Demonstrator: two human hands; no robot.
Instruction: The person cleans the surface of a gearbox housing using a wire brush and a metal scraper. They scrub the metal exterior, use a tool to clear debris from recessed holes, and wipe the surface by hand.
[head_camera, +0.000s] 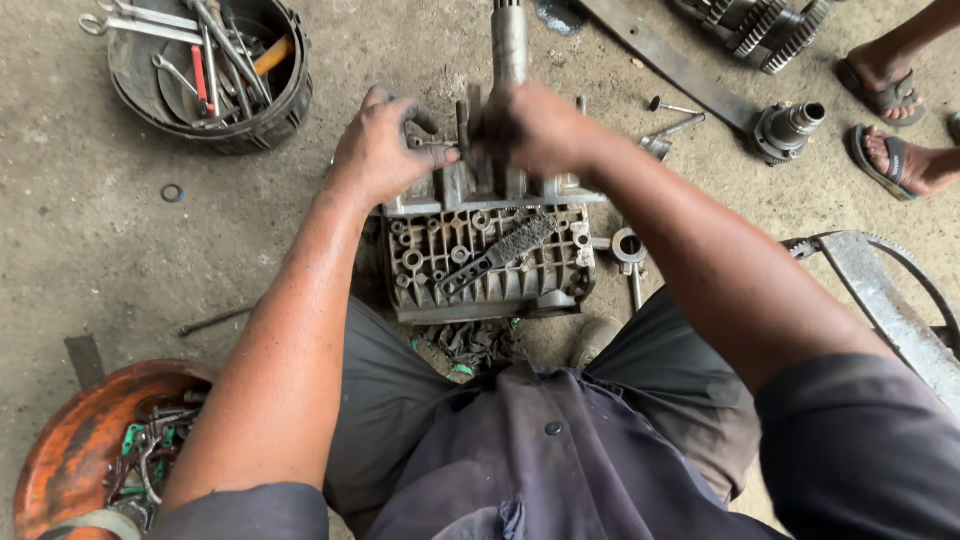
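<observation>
Both hands work at the top of a grey metal housing (490, 255) standing on the concrete floor (90, 240): the left hand (385, 145) pinches a small pin, the blurred right hand (535, 125) is clenched on an unclear part; steady support should prevent slipping.

No package, label, sign or screen shows anywhere in this view. Nothing here carries a printed face or a lit display.
</observation>
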